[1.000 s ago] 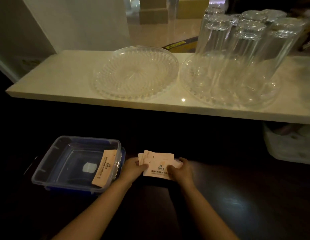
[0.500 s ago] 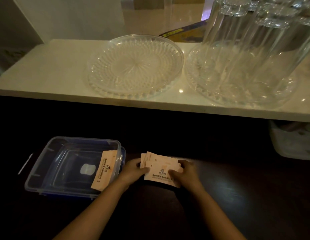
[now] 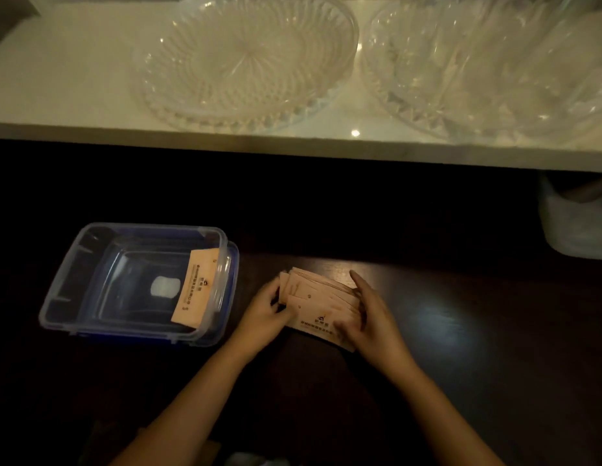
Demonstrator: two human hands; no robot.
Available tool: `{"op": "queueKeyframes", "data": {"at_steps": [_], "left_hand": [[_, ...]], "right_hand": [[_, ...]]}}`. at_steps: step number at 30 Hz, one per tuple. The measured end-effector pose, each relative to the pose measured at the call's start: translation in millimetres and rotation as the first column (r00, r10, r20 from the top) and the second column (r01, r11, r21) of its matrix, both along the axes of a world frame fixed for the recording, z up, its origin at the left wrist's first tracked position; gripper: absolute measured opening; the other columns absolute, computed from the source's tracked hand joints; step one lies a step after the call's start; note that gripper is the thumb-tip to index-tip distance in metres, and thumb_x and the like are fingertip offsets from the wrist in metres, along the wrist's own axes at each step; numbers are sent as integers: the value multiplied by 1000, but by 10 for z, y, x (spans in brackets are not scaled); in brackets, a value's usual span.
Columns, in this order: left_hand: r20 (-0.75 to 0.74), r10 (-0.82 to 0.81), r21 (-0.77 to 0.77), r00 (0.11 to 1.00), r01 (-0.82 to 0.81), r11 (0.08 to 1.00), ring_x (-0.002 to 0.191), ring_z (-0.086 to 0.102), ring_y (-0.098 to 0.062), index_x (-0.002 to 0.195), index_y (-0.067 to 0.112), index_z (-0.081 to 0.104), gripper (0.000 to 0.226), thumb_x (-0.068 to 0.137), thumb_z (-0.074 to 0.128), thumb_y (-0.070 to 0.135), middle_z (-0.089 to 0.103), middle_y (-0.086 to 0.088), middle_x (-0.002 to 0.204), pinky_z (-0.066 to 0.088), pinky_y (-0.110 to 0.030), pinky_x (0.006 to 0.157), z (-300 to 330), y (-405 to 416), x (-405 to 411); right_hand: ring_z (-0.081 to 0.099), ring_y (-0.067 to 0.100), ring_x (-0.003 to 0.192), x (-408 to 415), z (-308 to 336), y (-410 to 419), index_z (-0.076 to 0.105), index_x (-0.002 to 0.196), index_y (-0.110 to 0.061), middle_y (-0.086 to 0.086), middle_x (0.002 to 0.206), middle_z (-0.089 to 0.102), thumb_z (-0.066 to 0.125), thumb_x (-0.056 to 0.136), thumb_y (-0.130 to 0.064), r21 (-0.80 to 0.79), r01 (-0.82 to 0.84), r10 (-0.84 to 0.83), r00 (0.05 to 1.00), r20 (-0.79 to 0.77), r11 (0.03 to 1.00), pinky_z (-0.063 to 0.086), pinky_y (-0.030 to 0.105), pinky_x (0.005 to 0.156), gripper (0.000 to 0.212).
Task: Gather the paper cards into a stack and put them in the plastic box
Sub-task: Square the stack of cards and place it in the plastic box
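Note:
A loose stack of pale orange paper cards (image 3: 318,299) lies on the dark table, fanned a little at its left end. My left hand (image 3: 264,314) grips the stack's left edge and my right hand (image 3: 371,314) presses against its right end. To the left stands the clear plastic box (image 3: 74,260) with a blue base. One more paper card (image 3: 195,289) leans inside it against the right wall.
A white stone shelf (image 3: 57,89) runs across the back above the table. It carries a cut-glass dish (image 3: 249,62) and a second glass dish (image 3: 494,72) at the right. A white container (image 3: 575,223) sits in the shadow under the shelf's right end.
My hands have squeezed the cards closer together, and my right hand has slid round to the stack's right end. The view has tilted down and nearer.

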State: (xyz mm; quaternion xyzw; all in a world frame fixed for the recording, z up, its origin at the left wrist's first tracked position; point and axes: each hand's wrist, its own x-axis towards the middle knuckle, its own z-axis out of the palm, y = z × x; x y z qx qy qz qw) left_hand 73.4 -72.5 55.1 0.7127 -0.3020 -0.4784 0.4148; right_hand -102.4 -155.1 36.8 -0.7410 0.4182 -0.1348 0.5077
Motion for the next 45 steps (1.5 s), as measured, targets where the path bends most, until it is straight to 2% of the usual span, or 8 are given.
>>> {"op": "queueKeyframes", "data": {"at_steps": [6, 11, 14, 21, 33, 38, 42, 45], "left_hand": [[-121, 330, -115, 936, -344, 932, 117, 51, -6, 111, 45, 57, 35, 80, 43, 53, 52, 0, 131, 40, -25, 97, -47, 23, -416], [-142, 435, -193, 889, -456, 869, 93, 62, 0, 106, 23, 58, 21, 92, 44, 29, 63, 3, 105, 49, -11, 74, -39, -10, -787], [-95, 473, -189, 876, -483, 855, 97, 62, -13, 100, 23, 61, 15, 90, 51, 19, 65, 4, 104, 49, -11, 73, -182, 42, -939], [-344, 447, -175, 826, -524, 834, 130, 43, -11, 125, 34, 46, 46, 83, 34, 48, 47, 2, 141, 31, -35, 112, -170, 28, -1104], [-372, 347, -212, 861, -443, 871, 133, 41, -15, 139, 22, 36, 64, 84, 19, 50, 45, -2, 143, 28, -35, 113, -253, 133, -1261], [-224, 262, -215, 939, -310, 926, 123, 49, -3, 133, 22, 37, 60, 76, 51, 29, 57, 14, 131, 38, -25, 105, -318, 221, -1214], [203, 55, -130, 978, -28, 991, 119, 48, 7, 129, 27, 36, 67, 74, 66, 4, 52, 17, 126, 36, -14, 103, -377, 294, -1014], [298, 69, -156, 952, -22, 987, 101, 51, 23, 117, 29, 45, 60, 71, 72, 2, 56, 23, 109, 39, -1, 88, -314, 284, -919]], "right_hand": [[43, 0, 103, -281, 35, -14, 34, 137, -17, -6, 114, 39, 69, 78, -9, -278, -143, 154, 988, 18, 950, 33, 2, 92, 69], [48, 11, 105, -535, 67, -55, 37, 136, -20, 1, 115, 45, 67, 77, -11, -465, -189, 187, 981, -50, 865, 46, 22, 90, 67], [42, 19, 117, -600, -72, 28, 39, 133, -33, 8, 125, 46, 70, 76, -20, -455, -115, 68, 991, -119, 883, 44, 42, 98, 66], [31, 17, 133, -494, -135, 305, 32, 133, -34, 11, 144, 29, 67, 79, -6, -173, 220, -196, 970, 147, 960, 30, 29, 110, 70], [15, 18, 140, -660, -192, 353, 17, 139, -34, 14, 153, 15, 62, 82, -4, -256, 183, -157, 981, 117, 949, 9, 9, 110, 79], [18, 19, 139, -661, -269, 424, 14, 139, -39, 14, 152, 16, 62, 83, -5, -268, 179, -164, 983, 80, 947, 7, 0, 106, 82], [26, 24, 137, -674, -270, 392, 22, 138, -34, 17, 149, 27, 65, 81, -7, -313, 174, -160, 985, 70, 934, 14, 12, 110, 76], [31, 26, 135, -688, -249, 373, 27, 138, -29, 18, 146, 32, 67, 79, -8, -350, 174, -164, 985, 57, 921, 20, 21, 110, 73]]}}
